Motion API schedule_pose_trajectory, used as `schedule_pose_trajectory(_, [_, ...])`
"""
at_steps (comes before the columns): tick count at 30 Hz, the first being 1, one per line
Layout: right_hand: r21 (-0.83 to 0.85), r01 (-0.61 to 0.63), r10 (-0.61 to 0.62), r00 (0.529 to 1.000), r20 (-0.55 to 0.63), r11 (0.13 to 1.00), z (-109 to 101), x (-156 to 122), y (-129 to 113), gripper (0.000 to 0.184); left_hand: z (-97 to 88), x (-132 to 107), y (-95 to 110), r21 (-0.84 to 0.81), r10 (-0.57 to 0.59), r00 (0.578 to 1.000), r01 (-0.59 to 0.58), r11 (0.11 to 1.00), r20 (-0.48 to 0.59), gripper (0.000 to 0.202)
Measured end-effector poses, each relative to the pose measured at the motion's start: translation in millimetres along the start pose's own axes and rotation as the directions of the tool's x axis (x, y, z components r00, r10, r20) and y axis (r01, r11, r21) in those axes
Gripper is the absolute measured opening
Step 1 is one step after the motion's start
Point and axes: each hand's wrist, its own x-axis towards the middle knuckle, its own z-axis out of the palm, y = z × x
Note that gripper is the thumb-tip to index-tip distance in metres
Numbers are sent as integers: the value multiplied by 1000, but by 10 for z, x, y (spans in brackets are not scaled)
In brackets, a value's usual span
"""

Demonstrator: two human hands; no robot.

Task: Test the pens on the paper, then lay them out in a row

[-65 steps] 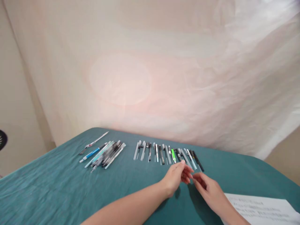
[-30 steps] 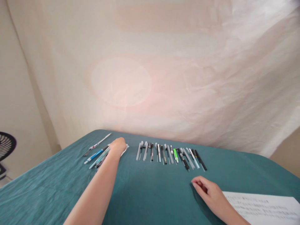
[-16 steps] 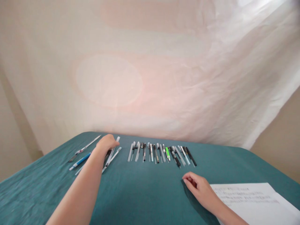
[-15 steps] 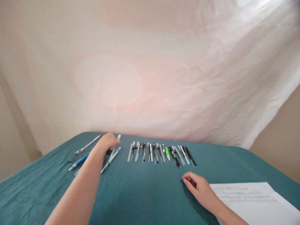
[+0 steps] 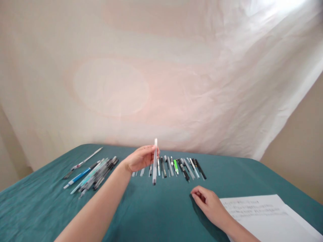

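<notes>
My left hand (image 5: 141, 158) is closed on a whitish translucent pen (image 5: 154, 164), pinched near its upper end. The pen points up and its dark lower tip hangs in front of a row of pens. That row has black, clear and white pens and one bright green pen (image 5: 176, 167); my hand hides part of its left end. My right hand (image 5: 207, 203) rests on the table with its fingers curled in, and nothing shows between them. It lies beside the paper, nearer to me than the row.
On the left lies a loose heap of pens (image 5: 97, 176), with a blue pen (image 5: 80, 177) along its side and a long thin pen (image 5: 87, 158) farther out. Printed sheets of paper (image 5: 267, 225) lie at the lower right. A green cloth (image 5: 156, 215) covers the table; a pale curtain (image 5: 161, 84) hangs behind.
My left hand has moved right from the heap to the row, carrying the translucent pen. The heap is now uncovered. My right hand stays on the table while the view shifts slightly.
</notes>
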Motion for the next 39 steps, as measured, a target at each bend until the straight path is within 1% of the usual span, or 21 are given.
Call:
schedule_pose_trajectory(1, [-1, 1, -1, 1000, -4, 1000, 1, 2, -1, 19, 117, 38, -93, -62, -33, 998, 37, 997, 61, 20])
schedule_pose_trajectory(3, [17, -2, 2, 1000, -5, 1000, 1, 10, -1, 19, 366, 108, -327, -147, -118, 978, 144, 979, 172, 23])
schedule_pose_trajectory(5, [75, -19, 20, 1000, -6, 997, -5, 29, 10, 21, 620, 160, -605, -142, -251, 937, 290, 946, 241, 28])
schedule_pose_trajectory(7, [190, -56, 61, 998, -23, 980, -15, 55, 40, 24, 862, 181, -881, -110, -357, 909, 386, 916, 217, 32])
schedule_pose_trajectory(9, [339, -115, 141, 989, -54, 934, -25, 84, 85, 30, 1070, 168, -1103, -97, -398, 899, 419, 903, 183, 34])
schedule_pose_trajectory(11, [484, -181, 248, 966, -77, 856, -34, 105, 130, 39, 1228, 136, -1241, -111, -406, 901, 423, 899, 150, 33])
schedule_pose_trajectory(13, [582, -210, 321, 943, -94, 785, -44, 113, 154, 45, 1324, 103, -1301, -130, -392, 911, 408, 904, 131, 33])
schedule_pose_trajectory(15, [621, -195, 321, 942, -96, 759, -55, 112, 150, 44, 1366, 83, -1313, -136, -363, 922, 380, 915, 134, 34])
schedule_pose_trajectory(19, [599, -155, 245, 967, -70, 785, -77, 108, 100, 33, 1356, 69, -1304, -130, -324, 931, 347, 929, 168, 35])
schedule_pose_trajectory(24, [570, -132, 195, 980, -50, 811, -79, 107, 95, 31, 1330, 57, -1297, -125, -333, 924, 359, 925, 189, 37])
schedule_pose_trajectory(27, [556, -115, 166, 985, -41, 823, -72, 99, 98, 31, 1317, 45, -1297, -124, -326, 918, 359, 925, 224, 36])
schedule_pose_trajectory(29, [555, -113, 162, 986, -39, 824, -69, 92, 94, 31, 1312, 35, -1298, -124, -314, 919, 350, 928, 240, 34])
schedule_pose_trajectory(34, [556, -106, 170, 983, -64, 825, -70, 79, 89, 32, 1319, 18, -1293, -80, -300, 930, 322, 943, 211, 29])
schedule_pose_trajectory(39, [597, -105, 177, 982, -63, 795, -80, 72, 94, 33, 1310, 17, -1285, -43, -293, 932, 309, 950, 212, 31])
